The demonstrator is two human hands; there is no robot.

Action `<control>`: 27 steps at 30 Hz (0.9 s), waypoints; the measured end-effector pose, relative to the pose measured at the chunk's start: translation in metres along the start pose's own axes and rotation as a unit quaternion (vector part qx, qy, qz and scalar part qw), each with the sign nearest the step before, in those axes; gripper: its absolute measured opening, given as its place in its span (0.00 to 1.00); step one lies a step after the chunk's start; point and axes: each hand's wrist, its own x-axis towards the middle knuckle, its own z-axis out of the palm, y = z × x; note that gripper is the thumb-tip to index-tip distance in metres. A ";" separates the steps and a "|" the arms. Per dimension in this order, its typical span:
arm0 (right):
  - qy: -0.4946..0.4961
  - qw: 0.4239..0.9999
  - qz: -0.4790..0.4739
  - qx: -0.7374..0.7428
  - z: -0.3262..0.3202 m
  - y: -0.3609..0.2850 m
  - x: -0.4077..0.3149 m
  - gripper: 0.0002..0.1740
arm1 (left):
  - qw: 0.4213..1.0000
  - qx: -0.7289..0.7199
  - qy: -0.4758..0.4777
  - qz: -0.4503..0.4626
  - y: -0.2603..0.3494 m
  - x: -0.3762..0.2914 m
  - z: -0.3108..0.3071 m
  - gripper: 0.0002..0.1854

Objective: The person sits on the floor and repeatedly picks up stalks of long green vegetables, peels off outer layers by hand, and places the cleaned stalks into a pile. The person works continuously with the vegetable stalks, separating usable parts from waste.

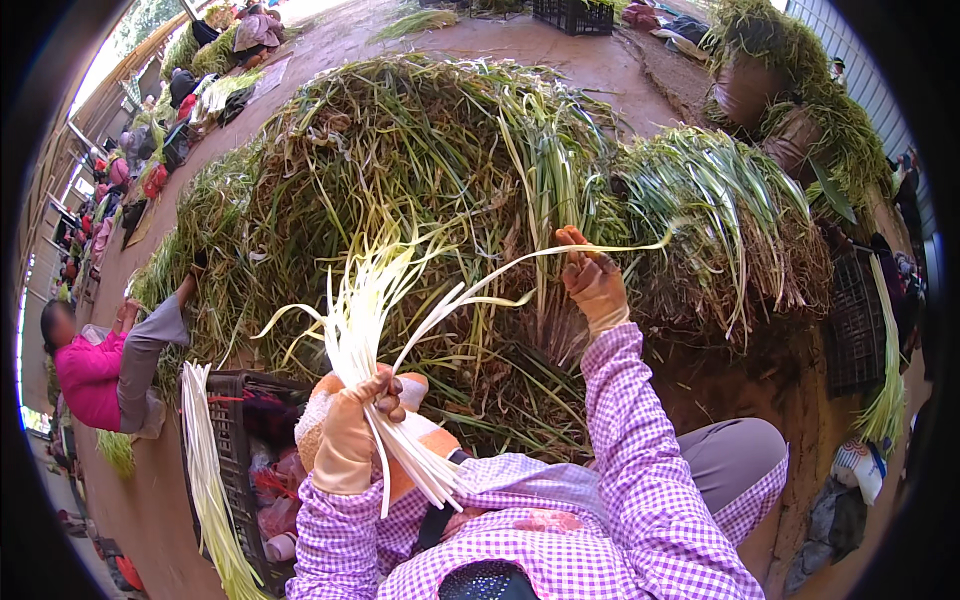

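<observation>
My left hand (364, 416), in a tan glove, grips a bunch of long pale allium-like stalks (360, 330). Their white ends point down towards my lap, and their yellowish leaf tips fan out upwards. From this bunch one stalk (457, 298) bends off to the right. Its long thin leaf runs to my right hand (596, 277), also gloved and with orange fingertips, which pinches it. Beyond both hands rises a large heap of green leafy stalks (405, 157), with brown, withered leaves mixed in. An orange-and-white cloth (319, 420) lies behind my left hand.
Left of me stands a black plastic crate (232, 435) holding bags, with a bundle of trimmed pale stalks (210, 480) across its edge. A person in pink (90, 375) sits further left. At right are a rooted stalk pile (720, 217) and another crate (855, 322).
</observation>
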 end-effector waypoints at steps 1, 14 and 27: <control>-0.034 0.999 0.002 -0.005 0.001 -0.006 -0.006 0.25 | 1.000 -0.013 -0.028 -0.004 0.000 0.000 0.001 0.07; 0.273 0.935 -0.216 -0.061 -0.025 -0.094 -0.052 0.15 | 1.000 0.002 0.011 -0.019 -0.001 -0.001 0.005 0.06; 0.214 0.678 0.102 -0.696 0.019 0.097 0.038 0.34 | 0.995 -0.017 -0.049 -0.087 0.017 0.000 0.006 0.09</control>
